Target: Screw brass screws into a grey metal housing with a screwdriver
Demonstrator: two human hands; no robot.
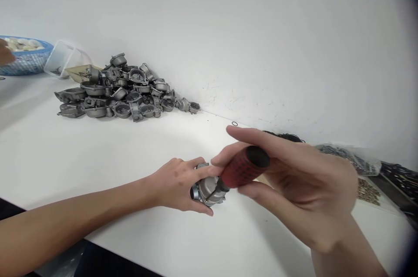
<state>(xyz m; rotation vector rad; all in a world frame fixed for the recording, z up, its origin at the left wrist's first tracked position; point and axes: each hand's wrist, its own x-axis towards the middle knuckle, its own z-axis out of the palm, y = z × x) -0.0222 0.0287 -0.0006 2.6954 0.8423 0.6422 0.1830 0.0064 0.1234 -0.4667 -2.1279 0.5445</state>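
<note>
My left hand (179,183) is wrapped round a small grey cast-metal housing (209,187), which has a shiny round fitting on its left side, and keeps it low over the white table. My right hand (294,177) grips a screwdriver (243,168) by its red and black handle, between thumb and fingers. The handle's black butt end tilts up toward me. The shaft points down at the housing, and its tip is hidden behind the handle.
A pile of grey metal housings (120,94) lies against the wall. Further left are a clear plastic bin (62,57) and a blue basket (29,61) of pale parts, near another person's hand (5,52). A black ring (234,123), bagged screws (346,159) and brass-coloured parts (368,192) lie rightward.
</note>
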